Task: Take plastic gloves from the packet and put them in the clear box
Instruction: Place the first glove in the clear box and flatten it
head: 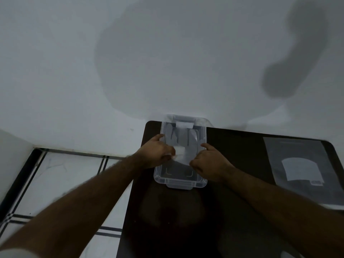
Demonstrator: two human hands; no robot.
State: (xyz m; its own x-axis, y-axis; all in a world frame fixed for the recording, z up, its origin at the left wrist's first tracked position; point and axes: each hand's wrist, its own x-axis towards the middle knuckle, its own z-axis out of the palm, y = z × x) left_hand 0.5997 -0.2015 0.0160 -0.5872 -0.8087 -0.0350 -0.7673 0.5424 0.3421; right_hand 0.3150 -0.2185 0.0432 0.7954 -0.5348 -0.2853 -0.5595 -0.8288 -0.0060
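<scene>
A clear plastic box [203,135] stands open on the dark table [186,220], near its far left corner against the wall. Both my hands are over the box's middle. My left hand [155,154] and my right hand [211,163] each pinch one side of a thin, see-through plastic glove [181,154] held between them just above the box. The glove's fingers seem to hang toward the box's far end, though they are blurred. The flat glove packet [301,164] lies on the table at the right.
A white wall rises right behind the table, with my shadow on it. To the left the table's edge drops to a white tiled floor [61,174] with dark lines.
</scene>
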